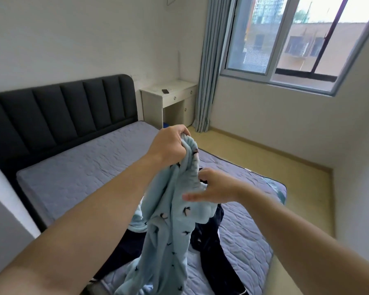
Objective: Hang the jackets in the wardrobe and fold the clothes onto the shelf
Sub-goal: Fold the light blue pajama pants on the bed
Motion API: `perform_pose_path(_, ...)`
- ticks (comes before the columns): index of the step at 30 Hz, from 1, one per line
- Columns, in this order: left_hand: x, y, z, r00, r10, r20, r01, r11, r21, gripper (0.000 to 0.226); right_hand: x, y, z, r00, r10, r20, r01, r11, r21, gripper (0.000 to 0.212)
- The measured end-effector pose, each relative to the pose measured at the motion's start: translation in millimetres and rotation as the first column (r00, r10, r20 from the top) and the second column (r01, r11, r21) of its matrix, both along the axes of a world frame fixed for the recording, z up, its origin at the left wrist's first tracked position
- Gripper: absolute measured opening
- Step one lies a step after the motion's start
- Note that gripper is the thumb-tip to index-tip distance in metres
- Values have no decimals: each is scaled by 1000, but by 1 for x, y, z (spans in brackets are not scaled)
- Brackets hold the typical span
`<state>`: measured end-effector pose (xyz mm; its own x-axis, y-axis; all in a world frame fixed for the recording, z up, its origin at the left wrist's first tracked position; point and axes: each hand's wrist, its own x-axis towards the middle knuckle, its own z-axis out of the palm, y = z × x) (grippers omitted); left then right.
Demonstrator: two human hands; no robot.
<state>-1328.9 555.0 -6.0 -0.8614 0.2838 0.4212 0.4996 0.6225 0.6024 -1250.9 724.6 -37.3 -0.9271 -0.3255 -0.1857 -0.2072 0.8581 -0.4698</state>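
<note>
Two bare hands work above a bed. Left hand (168, 143), raised at centre, is clenched round the bunched top of a light-blue fleece garment (168, 220) printed with small dark bird shapes; the fabric hangs from this fist down toward the near edge of the view. Right hand (215, 188), lower and just right of the left, has its fingers extended leftward against the hanging fleece, thumb at the cloth's upper fold; whether it pinches the fabric cannot be told. Beneath the fleece, dark navy clothing (209, 231) lies spread on the grey quilted mattress (77, 175), at its near right part. Far left, a dark padded headboard (58, 111) stands against the white wall. Right of the headboard sits a white bedside desk (170, 96) with a small dark object on top. Farther right, a pale blue curtain (211, 67) hangs beside a sliding window (285, 41).
</note>
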Motion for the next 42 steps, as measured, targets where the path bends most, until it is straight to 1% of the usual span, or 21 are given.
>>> perform_pose_path(1, -3, 3, 0, 1000, 10, 0, -10, 1000, -1, 32, -3, -1, -5, 999, 8, -33, -7, 1000, 24, 49)
perform_pose_path(3, -9, 5, 0, 1000, 28, 5, -28, 1000, -5, 32, -11, 2, -11, 998, -8, -69, 12, 998, 55, 16)
perform_pose_path(6, -21, -4, -4, 996, 76, 40, -74, 996, -52, 31, -28, 13, -6, 985, -158, -70, 158, 987, -7, 18)
perform_pose_path(9, -30, -20, -16, 988, 105, 111, -84, 981, -172, 24, -47, 31, 10, 946, -320, -44, 304, 928, -217, 33)
perform_pose_path(11, -32, -30, -26, 977, 115, 179, -66, 963, -261, 16, -60, 46, 21, 929, -370, 32, 346, 831, -437, 37)
perform_pose_path(13, -29, -40, -37, 958, 91, 271, 22, 922, -386, 21, -71, 60, 32, 911, -391, 132, 381, 671, -636, 26)
perform_pose_path(14, -26, -44, -44, 942, 78, 325, 90, 877, -472, 26, -75, 67, 37, 909, -387, 156, 382, 621, -685, 17)
perform_pose_path(15, -21, -47, -52, 920, 77, 383, 159, 821, -548, 29, -79, 72, 41, 918, -368, 150, 363, 621, -694, 8)
perform_pose_path(17, -14, -52, -71, 871, 136, 472, 264, 682, -682, 31, -89, 81, 44, 952, -296, 77, 276, 721, -635, 9)
perform_pose_path(19, -11, -56, -89, 855, 229, 466, 291, 532, -795, 31, -101, 88, 43, 972, -233, -27, 186, 836, -516, 18)
perform_pose_path(22, -15, -65, -97, 879, 344, 330, 151, 455, -877, 31, -115, 94, 39, 964, -61, -257, 25, 990, -142, 29)
perform_pose_path(24, -25, -71, -84, 889, 428, 166, -40, 432, -901, 41, -119, 98, 40, 922, 101, -373, -32, 982, 188, 43)
perform_pose_path(26, -40, -78, -58, 871, 490, -30, -256, 402, -879, 44, -125, 104, 43, 849, 269, -455, -15, 873, 488, 57)
perform_pose_path(28, -56, -85, -21, 813, 546, -199, -445, 365, -818, 39, -133, 110, 55, 794, 373, -479, 26, 768, 640, 65)
perform_pose_path(31, -73, -96, 43, 717, 622, -316, -632, 388, -671, 33, -148, 119, 90, 700, 378, -606, 167, 739, 653, 66)
perform_pose_path(34, -79, -100, 100, 680, 605, -413, -706, 390, -591, 29, -159, 123, 128, 569, 372, -734, 294, 741, 604, 54)
perform_pose_path(36, -78, -96, 128, 675, 604, -424, -719, 409, -562, 27, -162, 120, 147, 529, 336, -779, 350, 750, 561, 46)
perform_pose_path(38, -77, -89, 146, 719, 641, -269, -672, 541, -505, 25, -163, 115, 160, 508, 318, -801, 395, 740, 544, 36)
perform_pose_path(40, -75, -81, 156, 770, 638, 27, -592, 730, -343, 23, -160, 108, 164, 525, 346, -778, 370, 730, 574, 33)
perform_pose_path(41, -74, -78, 157, 770, 618, 159, -583, 783, -219, 22, -158, 104, 163, 533, 379, -756, 325, 734, 597, 36)
perform_pose_path(42, -74, -77, 155, 756, 620, 209, -607, 784, -129, 19, -156, 100, 160, 536, 421, -732, 271, 735, 621, 39)
